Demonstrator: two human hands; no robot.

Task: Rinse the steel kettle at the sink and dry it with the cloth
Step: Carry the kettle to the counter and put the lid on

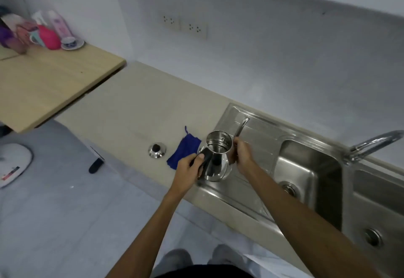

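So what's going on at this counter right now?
A person stands at a kitchen counter and holds a steel kettle with both hands over the sink's drainboard. The left hand grips its dark handle; the right hand steadies the far side by the spout. The kettle is open: its lid lies on the counter to the left, with a blue cloth between them. No water shows at the tap, and the basin looks empty.

Pink bottle (50, 37), saucer (72, 43), sockets (185, 26)
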